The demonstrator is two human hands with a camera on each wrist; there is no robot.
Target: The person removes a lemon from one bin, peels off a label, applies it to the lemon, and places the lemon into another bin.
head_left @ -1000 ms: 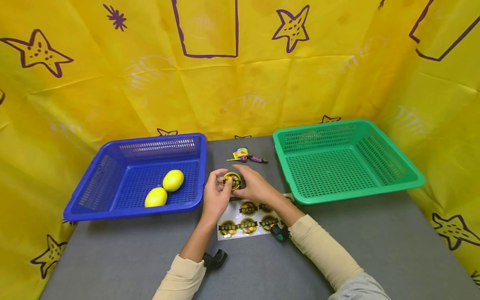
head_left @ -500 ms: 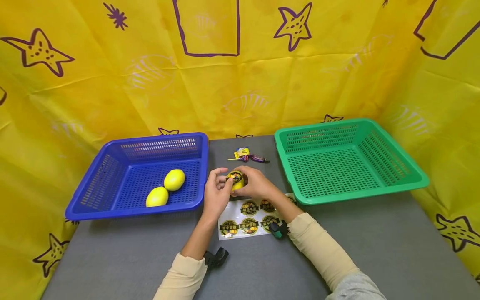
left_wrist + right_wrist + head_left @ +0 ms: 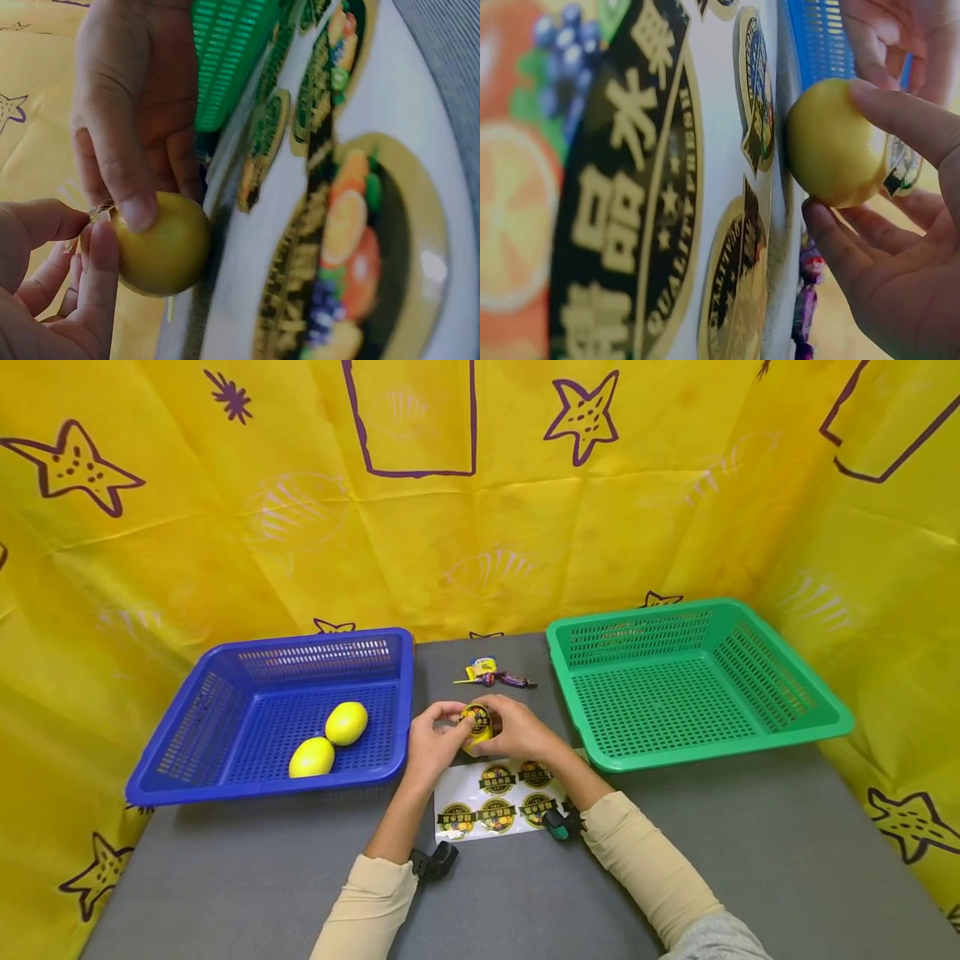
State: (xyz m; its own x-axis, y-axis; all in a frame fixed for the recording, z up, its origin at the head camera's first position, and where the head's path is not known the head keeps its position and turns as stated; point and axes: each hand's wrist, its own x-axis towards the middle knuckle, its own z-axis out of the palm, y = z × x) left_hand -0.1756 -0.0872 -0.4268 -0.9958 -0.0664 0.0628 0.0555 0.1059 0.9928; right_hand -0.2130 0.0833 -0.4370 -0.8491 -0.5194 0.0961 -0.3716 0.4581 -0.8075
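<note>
Head view, big to small: grey counter [image 3: 750, 860], green basket [image 3: 693, 681] on the right with nothing in it, blue basket [image 3: 273, 714] on the left with two lemons [image 3: 330, 739]. Sticker sheet [image 3: 491, 800] lies flat between the baskets, candy wrappers [image 3: 495, 675] behind it. I've got a third lemon [image 3: 477, 729] held just above the sheet's far edge. Left hand [image 3: 433, 745] is curled round it, thumb and fingers pinching the left side; right hand [image 3: 517, 733] is wrapped on the right side, fingertip pressing the round sticker [image 3: 901, 166] onto the peel. My read: sticker is partly down, edge looks lifted in the right wrist view. To do it well, brace with the left and rub from centre outward so it doesn't crease on the curve.
</note>
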